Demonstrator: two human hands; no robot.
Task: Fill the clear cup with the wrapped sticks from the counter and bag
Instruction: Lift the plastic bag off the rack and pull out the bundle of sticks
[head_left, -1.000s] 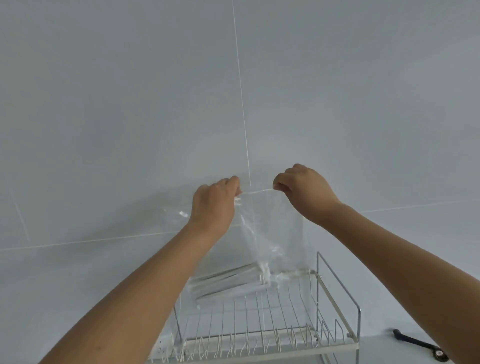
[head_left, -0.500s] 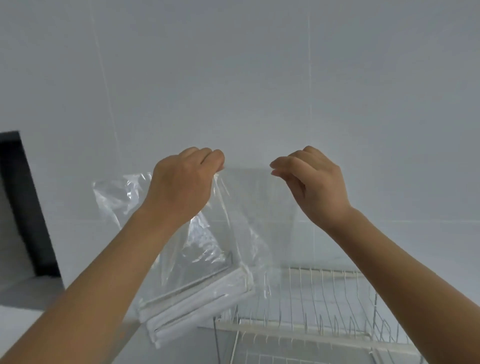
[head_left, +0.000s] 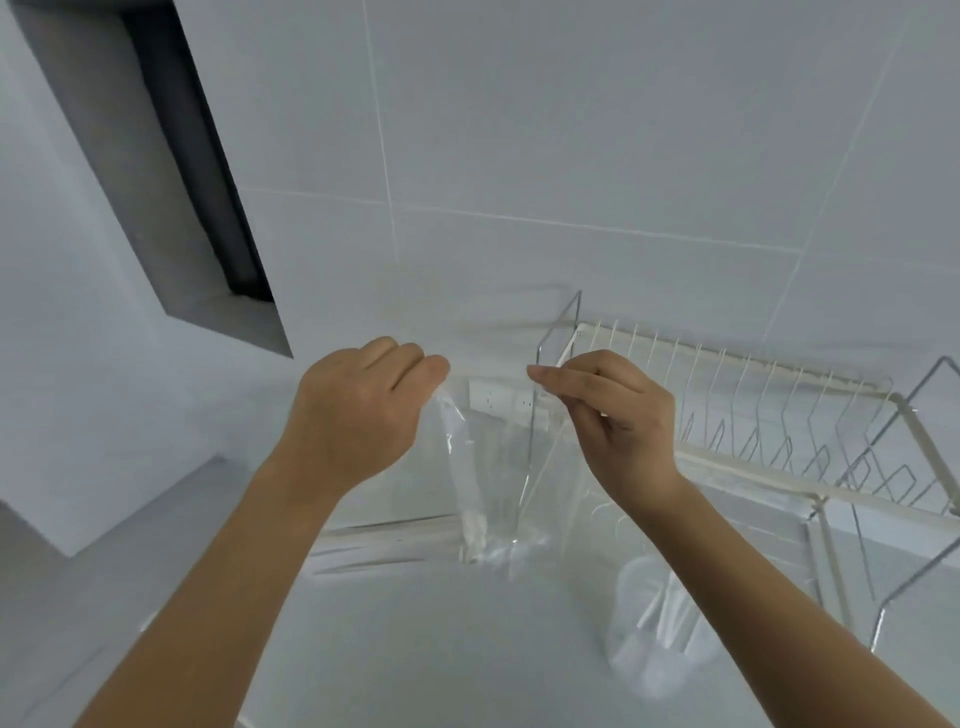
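Counter (head_left: 415, 649), bag (head_left: 483, 467) seemingly under left hand (head_left: 358, 415)

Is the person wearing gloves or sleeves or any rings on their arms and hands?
No gloves. Both the left hand and the right hand are bare, and both forearms are bare with no sleeves showing. No rings, watch or bracelets show from this side.

My left hand (head_left: 358, 415) and right hand (head_left: 618, 415) hold up the clear plastic bag (head_left: 483, 467) between them, above the pale counter (head_left: 415, 649). Paper-wrapped sticks (head_left: 384, 543) lie on the counter behind my left forearm. The clear plastic cup (head_left: 652, 634) stands below my right wrist, left of the white wire dish rack (head_left: 779, 415).
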